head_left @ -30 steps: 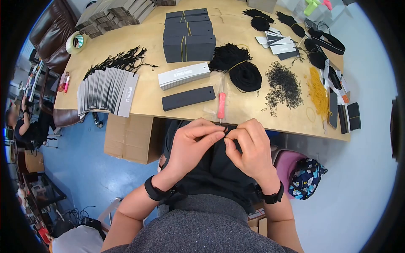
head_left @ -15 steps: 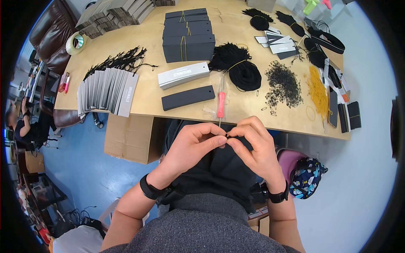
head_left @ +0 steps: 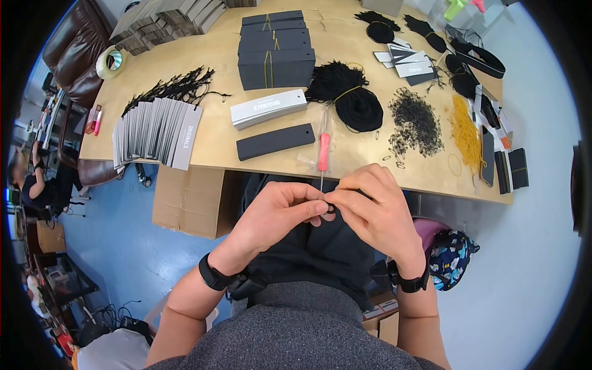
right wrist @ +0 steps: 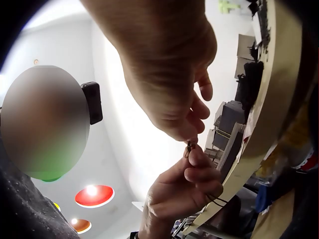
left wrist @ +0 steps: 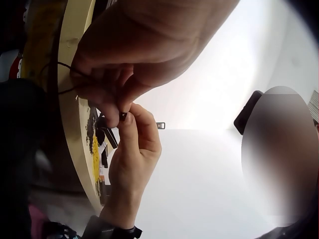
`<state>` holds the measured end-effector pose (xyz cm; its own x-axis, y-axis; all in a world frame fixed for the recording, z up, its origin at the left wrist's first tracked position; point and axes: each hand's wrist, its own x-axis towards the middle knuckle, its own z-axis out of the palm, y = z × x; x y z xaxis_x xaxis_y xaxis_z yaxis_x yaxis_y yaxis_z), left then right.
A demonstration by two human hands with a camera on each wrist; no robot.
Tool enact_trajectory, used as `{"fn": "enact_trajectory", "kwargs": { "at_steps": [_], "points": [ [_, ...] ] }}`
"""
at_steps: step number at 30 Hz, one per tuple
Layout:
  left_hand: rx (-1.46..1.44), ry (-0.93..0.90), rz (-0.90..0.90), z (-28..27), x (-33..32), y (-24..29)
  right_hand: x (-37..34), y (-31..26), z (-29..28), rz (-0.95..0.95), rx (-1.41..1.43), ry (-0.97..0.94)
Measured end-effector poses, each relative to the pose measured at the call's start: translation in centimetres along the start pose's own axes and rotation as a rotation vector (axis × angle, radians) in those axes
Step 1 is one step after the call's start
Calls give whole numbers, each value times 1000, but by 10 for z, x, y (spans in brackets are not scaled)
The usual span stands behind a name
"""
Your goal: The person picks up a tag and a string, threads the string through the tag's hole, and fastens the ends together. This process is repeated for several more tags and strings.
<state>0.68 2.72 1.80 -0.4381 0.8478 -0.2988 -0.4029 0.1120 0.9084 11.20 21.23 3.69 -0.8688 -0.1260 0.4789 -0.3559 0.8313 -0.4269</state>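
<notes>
In front of the table edge, my left hand (head_left: 277, 216) pinches a thin black cord (left wrist: 64, 63) between thumb and fingers. A loop of the cord hangs out behind those fingers in the left wrist view. My right hand (head_left: 376, 209) meets the left fingertips and pinches the same small dark spot. There, a tiny dark loop (right wrist: 188, 148) shows between the fingertips in the right wrist view; cannot tell whether it is cord or a pin. Just beyond the hands lies a pink-handled tool (head_left: 323, 154), its thin metal shaft pointing toward them.
On the table (head_left: 203, 148) lie a fan of grey tags (head_left: 154, 132), white tags (head_left: 268, 110), a black card strip (head_left: 275, 142) and banded black card stacks (head_left: 276, 68). Farther right are a black cord bundle (head_left: 359, 110), small black pins (head_left: 416, 120) and yellow rubber bands (head_left: 464, 132).
My right hand has moved in from the right and turned over the left fingertips. The left hand keeps its pinch and has shifted slightly. Things on the table have stayed put.
</notes>
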Motion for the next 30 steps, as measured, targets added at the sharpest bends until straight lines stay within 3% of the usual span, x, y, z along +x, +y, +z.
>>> {"fn": "enact_trajectory", "kwargs": {
  "at_steps": [5,11,13,14,18,21,26,30],
  "points": [
    [-51,10,-40,-1,-2,-1,-4,-7,1,-2,-33,10],
    [185,83,9,6,-2,-5,-7,-5,13,-40,-139,28],
    [763,254,416,11,-3,-9,-6,-3,15,-47,-163,4],
    [771,299,484,14,-3,-11,-5,-2,16,-21,-151,1],
    [747,358,470,19,-3,-10,-4,-2,18,81,-126,54],
    [568,345,351,13,0,-13,-8,-5,18,129,-102,198],
    [280,275,277,11,2,-15,-8,-13,14,94,-93,184],
    [270,281,257,10,0,-15,-10,-10,20,96,-118,189]
  ]
}}
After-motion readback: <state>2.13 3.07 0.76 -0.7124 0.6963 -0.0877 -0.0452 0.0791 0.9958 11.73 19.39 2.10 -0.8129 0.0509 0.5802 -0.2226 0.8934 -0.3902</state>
